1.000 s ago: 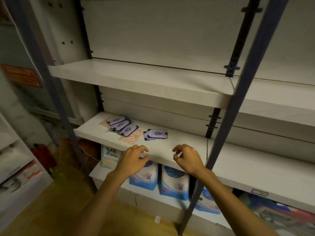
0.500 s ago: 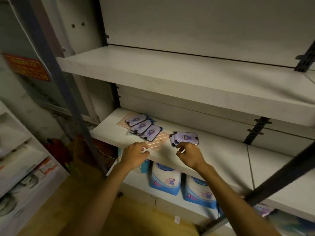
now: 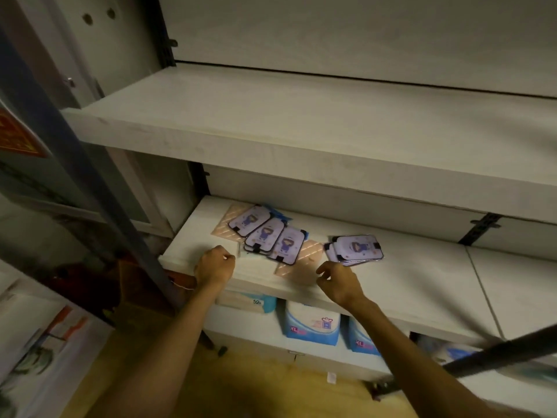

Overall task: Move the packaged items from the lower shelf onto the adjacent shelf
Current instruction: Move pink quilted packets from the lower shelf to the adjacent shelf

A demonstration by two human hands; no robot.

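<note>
Low on the white middle shelf (image 3: 422, 285), three purple packaged items (image 3: 266, 233) lie flat and fanned in an overlapping row, each with its long axis running from near-left to far-right; their black tabs face the shelf's front edge. Under them lie peach quilted sheets (image 3: 298, 263). Just to the right, a small stack of the same packages (image 3: 355, 248) lies with its long axis across the shelf, its black tab pointing right. The left hand (image 3: 214, 263) rests curled into a loose fist on the shelf's front edge, holding nothing that can be seen. The right hand (image 3: 339, 282) hovers just in front of the stack, fingers parted, thumb and forefinger apart. Above, the upper shelf (image 3: 301, 131) is bare. Blue-and-white bags (image 3: 310, 325) stand below.
</note>
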